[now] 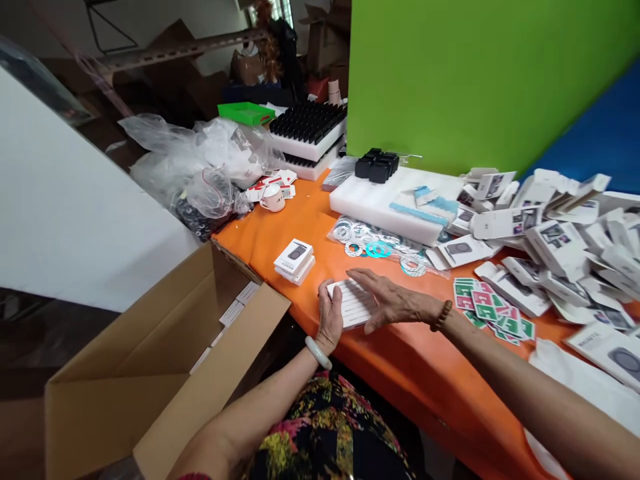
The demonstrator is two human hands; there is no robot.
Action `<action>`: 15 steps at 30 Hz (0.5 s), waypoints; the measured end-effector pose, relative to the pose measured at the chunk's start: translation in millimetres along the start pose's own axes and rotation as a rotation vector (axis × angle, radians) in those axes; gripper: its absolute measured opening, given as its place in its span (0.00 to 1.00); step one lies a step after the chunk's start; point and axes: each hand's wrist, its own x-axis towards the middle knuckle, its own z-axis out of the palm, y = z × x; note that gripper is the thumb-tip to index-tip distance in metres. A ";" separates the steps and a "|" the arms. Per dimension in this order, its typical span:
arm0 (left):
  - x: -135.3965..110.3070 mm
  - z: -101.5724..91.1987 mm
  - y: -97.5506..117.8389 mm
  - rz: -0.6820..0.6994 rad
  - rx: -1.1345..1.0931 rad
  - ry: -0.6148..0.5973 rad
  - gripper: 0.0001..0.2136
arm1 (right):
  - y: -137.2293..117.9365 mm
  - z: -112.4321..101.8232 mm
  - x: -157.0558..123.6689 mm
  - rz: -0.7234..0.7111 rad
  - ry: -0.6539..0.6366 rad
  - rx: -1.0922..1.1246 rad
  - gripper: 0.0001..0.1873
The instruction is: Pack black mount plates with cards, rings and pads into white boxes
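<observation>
A row of thin white boxes [350, 303], pressed together side by side, is between my two hands near the table's front edge. My left hand [330, 317] is closed round its left end, with the thumb on the near side. My right hand [393, 300] spans the right end, fingers along the far side and thumb on the near side. Just left and beyond, a short stack of white printed boxes [295, 259] lies on the orange table [320, 213]. The top one shows a dark round device.
An open cardboard carton [165, 327] at the left holds white boxes. Opened white cartons [555, 233] are heaped at right, beside green and pink cards [493, 308]. Bagged rings [377, 248], a foam block [395, 200], a cup [273, 198] and black-filled trays [310, 130] sit farther back.
</observation>
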 end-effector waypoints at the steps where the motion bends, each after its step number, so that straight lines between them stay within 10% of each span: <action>1: -0.8 -2.3 1.7 -0.008 0.001 -0.022 0.23 | -1.2 -0.7 0.8 -0.030 -0.010 -0.079 0.55; 9: 1.5 -31.2 30.8 0.133 0.364 -0.361 0.48 | 1.7 3.7 5.6 -0.170 -0.011 -0.286 0.44; 15: 7.9 -27.1 53.6 0.358 0.896 -0.538 0.42 | 20.1 26.3 2.0 -0.268 0.167 -0.304 0.44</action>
